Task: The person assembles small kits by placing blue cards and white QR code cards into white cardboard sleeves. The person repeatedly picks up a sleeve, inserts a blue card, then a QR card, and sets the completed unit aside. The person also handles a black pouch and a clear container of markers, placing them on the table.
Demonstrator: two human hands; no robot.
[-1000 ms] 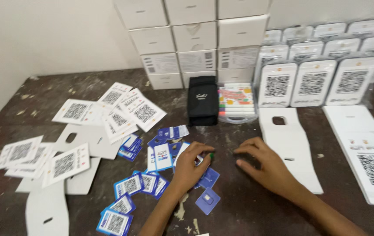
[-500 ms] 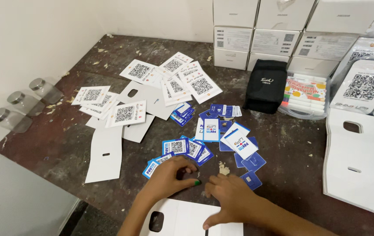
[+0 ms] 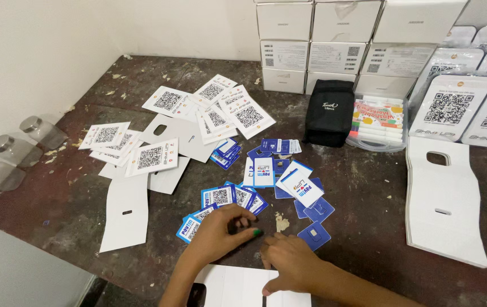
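White folded card (image 3: 243, 287) is lying at the surface's near edge, long axis 9-to-3, right hand (image 3: 290, 264) pressing flat on it, left hand (image 3: 220, 230) curling closed around a small dark item at 11 o'clock.

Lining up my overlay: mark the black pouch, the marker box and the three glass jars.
black pouch (image 3: 328, 112), head view, middle of its front face.
marker box (image 3: 377, 124), head view, clear lid over the markers.
glass jars (image 3: 17, 150), head view, side of the middle jar.

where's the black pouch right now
In the head view the black pouch stands right of centre at the table's back, between the white boxes and the marker case.
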